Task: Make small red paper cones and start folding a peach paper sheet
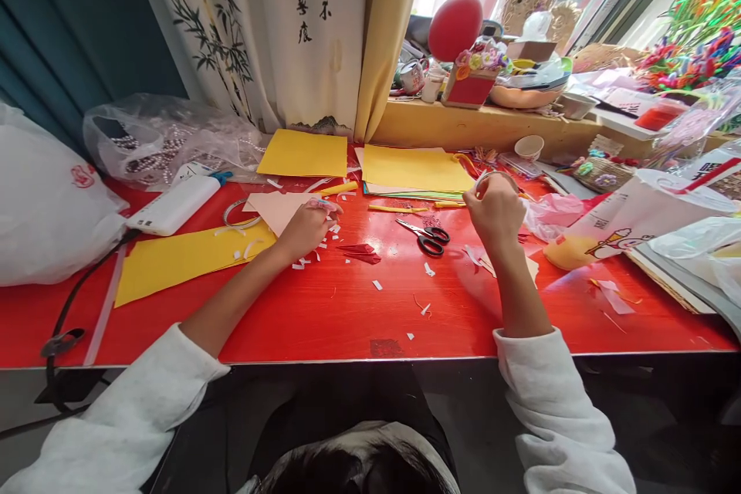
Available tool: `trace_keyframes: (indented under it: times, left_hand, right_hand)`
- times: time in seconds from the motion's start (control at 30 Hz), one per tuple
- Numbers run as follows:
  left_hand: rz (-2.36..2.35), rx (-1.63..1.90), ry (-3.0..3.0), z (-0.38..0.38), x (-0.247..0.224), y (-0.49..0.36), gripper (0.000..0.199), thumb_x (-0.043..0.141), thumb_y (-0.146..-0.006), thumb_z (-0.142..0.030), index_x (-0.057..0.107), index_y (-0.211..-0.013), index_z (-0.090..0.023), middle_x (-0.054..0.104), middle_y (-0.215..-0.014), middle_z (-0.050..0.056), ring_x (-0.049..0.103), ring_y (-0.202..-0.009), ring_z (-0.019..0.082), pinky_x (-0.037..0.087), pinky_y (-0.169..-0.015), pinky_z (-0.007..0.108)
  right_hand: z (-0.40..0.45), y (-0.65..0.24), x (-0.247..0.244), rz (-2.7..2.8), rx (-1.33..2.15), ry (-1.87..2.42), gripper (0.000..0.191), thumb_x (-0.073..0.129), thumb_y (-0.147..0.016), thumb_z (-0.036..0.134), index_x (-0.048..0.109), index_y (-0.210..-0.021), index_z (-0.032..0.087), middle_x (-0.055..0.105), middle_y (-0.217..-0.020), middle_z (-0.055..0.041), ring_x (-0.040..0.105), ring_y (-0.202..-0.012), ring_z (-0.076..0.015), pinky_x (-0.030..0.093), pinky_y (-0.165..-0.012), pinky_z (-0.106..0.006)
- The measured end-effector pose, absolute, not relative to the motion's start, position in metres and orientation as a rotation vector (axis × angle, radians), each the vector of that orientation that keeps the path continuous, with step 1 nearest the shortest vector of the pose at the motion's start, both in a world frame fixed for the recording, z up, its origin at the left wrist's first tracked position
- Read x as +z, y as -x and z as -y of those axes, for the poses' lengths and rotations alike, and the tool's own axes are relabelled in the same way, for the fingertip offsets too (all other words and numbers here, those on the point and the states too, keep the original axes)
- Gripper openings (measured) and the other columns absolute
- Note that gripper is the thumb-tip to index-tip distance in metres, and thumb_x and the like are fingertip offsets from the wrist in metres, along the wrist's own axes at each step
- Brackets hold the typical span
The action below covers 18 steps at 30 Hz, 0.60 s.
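Pale pink paper sheet (278,210) lies on the left part of the glossy red tabletop (347,316), partly covered by the left hand (309,228). That hand is nearly closed, its fingertips bunched around a small pale scrap (323,204) too small to identify. The right hand (495,204) is raised and clenched, grasping a thin pale ring whose material I cannot tell.

Writing shows in several places. Two columns of black brush-drawn Chinese characters run down the cream curtain (278,85); the lowest at left appears to read 痕. A round red mark, illegible, is printed on the bulging white plastic bag (52,201). The tilted white drink cup (625,216) with a red straw (718,174) bears a cartoon figure and dark lettering too small to read.

Between the hands lie black-handled metal scissors (425,236), slightly open, among small white paper clippings (377,285). Yellow paper sheets (414,167) are stacked behind them.
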<state>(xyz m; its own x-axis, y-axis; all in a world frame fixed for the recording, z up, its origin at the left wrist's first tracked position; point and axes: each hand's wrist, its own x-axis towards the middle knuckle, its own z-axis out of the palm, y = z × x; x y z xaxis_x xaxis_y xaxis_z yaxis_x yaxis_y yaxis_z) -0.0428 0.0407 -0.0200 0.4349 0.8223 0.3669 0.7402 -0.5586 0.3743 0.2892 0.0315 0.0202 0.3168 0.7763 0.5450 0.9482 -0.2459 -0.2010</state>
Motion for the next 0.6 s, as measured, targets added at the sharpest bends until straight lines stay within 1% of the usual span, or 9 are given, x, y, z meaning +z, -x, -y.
trace_keyframes:
  times: [0.1,0.17,0.3,0.33,0.43,0.5,0.6]
  left_hand:
    - [-1.423,0.797,-2.545,-0.044,-0.022,0.046,0.018,0.048,-0.088,-0.024,0.064,-0.091,-0.018,0.071,-0.103,0.005,0.060,-0.102,0.022,0.041,-0.099,0.040]
    - [-1.439,0.827,-2.557,-0.046,-0.021,0.048,0.021,0.047,-0.090,-0.026,0.065,-0.088,-0.018,0.072,-0.101,0.005,0.061,-0.100,0.021,0.041,-0.098,0.039]
    - [-1.456,0.828,-2.601,-0.049,-0.020,0.053,0.028,0.040,-0.090,-0.019,0.067,-0.098,-0.016,0.070,-0.110,0.006,0.060,-0.103,0.020,0.040,-0.099,0.040]
    - [-1.474,0.816,-2.606,-0.049,-0.019,0.053,0.027,0.041,-0.089,-0.019,0.067,-0.097,-0.017,0.070,-0.109,0.006,0.060,-0.102,0.020,0.040,-0.099,0.040]
    - [-1.583,0.787,-2.606,-0.049,-0.017,0.055,0.025,0.048,-0.090,-0.029,0.068,-0.086,-0.016,0.071,-0.099,0.008,0.059,-0.098,0.023,0.042,-0.095,0.041]
    - [-1.641,0.789,-2.590,-0.048,-0.015,0.055,0.024,0.049,-0.090,-0.031,0.068,-0.087,-0.016,0.070,-0.102,0.009,0.058,-0.099,0.025,0.041,-0.094,0.042]
    - [-1.660,0.873,-2.499,-0.045,-0.010,0.054,0.024,0.047,-0.091,-0.028,0.068,-0.093,-0.016,0.071,-0.102,0.007,0.059,-0.099,0.024,0.040,-0.095,0.041]
  right_hand:
    - [-0.027,-0.277,0.022,1.553,-0.511,1.926,0.020,0.045,-0.085,0.026,0.058,-0.095,0.016,0.063,-0.093,-0.0114,0.057,-0.076,-0.0227,0.041,-0.065,-0.033]
    - [-0.024,-0.269,0.022,1.590,-0.514,1.863,0.017,0.044,-0.086,0.025,0.056,-0.093,0.016,0.061,-0.092,-0.0106,0.056,-0.077,-0.0217,0.040,-0.064,-0.032]
    - [-0.021,-0.254,0.018,1.669,-0.481,1.780,0.013,0.041,-0.088,0.024,0.052,-0.092,0.018,0.058,-0.094,-0.0104,0.054,-0.078,-0.0208,0.039,-0.062,-0.030]
    - [-0.021,-0.252,0.017,1.686,-0.464,1.762,0.013,0.041,-0.088,0.024,0.051,-0.092,0.019,0.057,-0.094,-0.0103,0.054,-0.078,-0.0204,0.040,-0.062,-0.029]
    - [-0.020,-0.245,0.015,1.718,-0.416,1.701,0.011,0.040,-0.088,0.024,0.050,-0.091,0.019,0.057,-0.095,-0.0098,0.054,-0.077,-0.0188,0.040,-0.062,-0.028]
    - [-0.018,-0.242,0.015,1.717,-0.391,1.651,0.010,0.041,-0.088,0.023,0.050,-0.089,0.019,0.056,-0.094,-0.0092,0.053,-0.076,-0.0179,0.041,-0.062,-0.027]
    - [-0.015,-0.236,0.015,1.674,-0.319,1.565,0.008,0.043,-0.088,0.026,0.047,-0.085,0.020,0.057,-0.087,-0.0069,0.054,-0.074,-0.0166,0.042,-0.064,-0.027]
